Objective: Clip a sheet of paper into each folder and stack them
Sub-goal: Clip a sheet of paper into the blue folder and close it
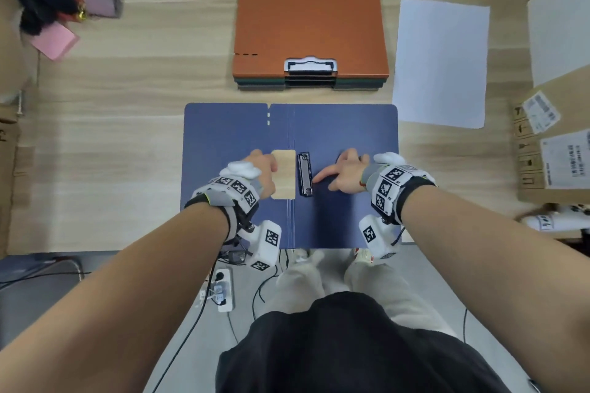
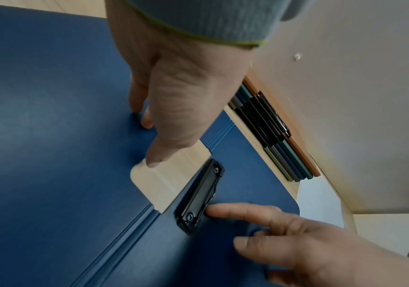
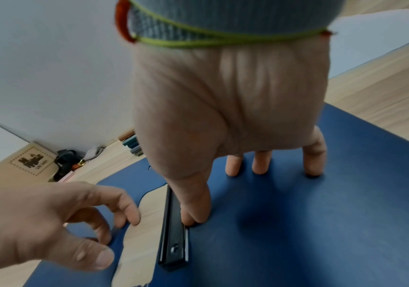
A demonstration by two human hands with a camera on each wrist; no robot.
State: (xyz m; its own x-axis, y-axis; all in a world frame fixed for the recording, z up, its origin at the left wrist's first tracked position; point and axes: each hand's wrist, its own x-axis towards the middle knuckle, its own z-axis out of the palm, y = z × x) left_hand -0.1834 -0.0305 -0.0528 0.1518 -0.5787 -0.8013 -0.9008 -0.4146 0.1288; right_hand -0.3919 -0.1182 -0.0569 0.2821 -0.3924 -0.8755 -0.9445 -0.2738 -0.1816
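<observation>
two open-fingered hands rest on the blue folder [image 1: 335,128] at frame centre: left hand [image 1: 259,175] beside its cutout [image 1: 283,179], right hand [image 1: 346,174] thumb touching the black clip [image 1: 304,174].

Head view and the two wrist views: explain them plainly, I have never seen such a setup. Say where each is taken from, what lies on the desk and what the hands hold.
No machine here: a person works with bare hands, wearing patterned wristbands with cameras. The wide picture comes from a head-worn camera looking down; the other two look along each wrist. On the desk lies an open blue folder with a black clip beside its spine. The left hand presses the folder at a cut-out; the right hand rests fingertips on the folder's right half, one finger touching the clip. Neither grips anything. Farther back lie an orange-topped folder stack and a white sheet.
</observation>
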